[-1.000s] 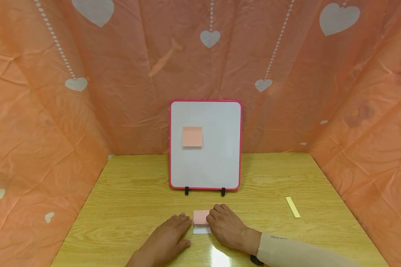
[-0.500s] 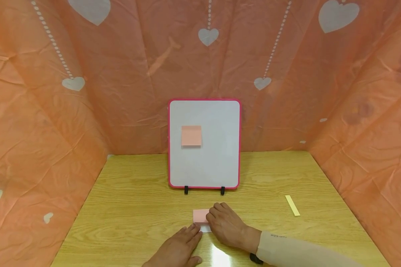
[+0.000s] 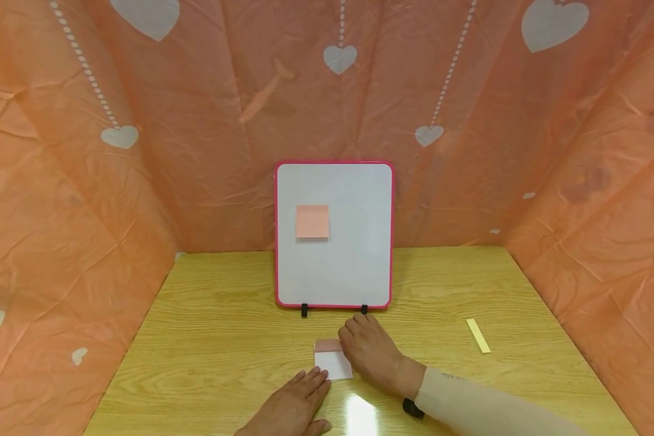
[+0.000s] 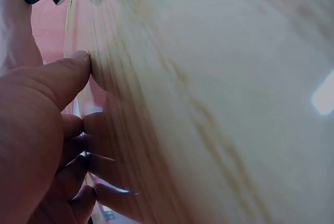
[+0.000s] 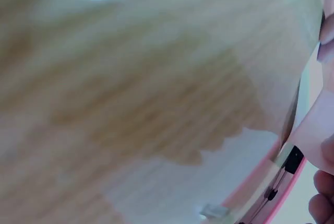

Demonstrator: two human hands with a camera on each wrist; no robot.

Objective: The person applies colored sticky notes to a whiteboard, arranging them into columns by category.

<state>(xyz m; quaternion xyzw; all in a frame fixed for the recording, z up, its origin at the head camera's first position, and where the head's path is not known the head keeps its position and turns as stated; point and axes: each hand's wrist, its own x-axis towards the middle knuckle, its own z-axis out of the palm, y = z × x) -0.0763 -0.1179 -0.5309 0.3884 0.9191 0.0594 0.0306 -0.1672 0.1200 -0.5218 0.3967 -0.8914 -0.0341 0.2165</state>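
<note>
On the table in front of me lies a small white square [image 3: 335, 367], with a pink sticky note [image 3: 328, 345] folded up along its far edge. My right hand [image 3: 372, 350] pinches the right side of that note between curled fingers and lifts it back. In the right wrist view the bent note [image 5: 315, 125] shows beside the fingertips at the right edge. My left hand [image 3: 295, 404] lies flat, its straight fingertips on the near left corner of the white square. The left wrist view shows its thumb [image 4: 65, 78] and fingers resting on the glossy wood.
A whiteboard [image 3: 354, 260] with a pink frame stands on black feet behind the hands. Another pink sticky note [image 3: 312, 221] is stuck on its upper left. A narrow yellow strip [image 3: 478, 336] lies on the table [image 3: 207, 315] at right. Orange curtains [image 3: 283, 109] enclose the table.
My left hand has moved right onto the white square's near corner. My right hand has moved away from me, peeling the pink note back and baring more white beneath.
</note>
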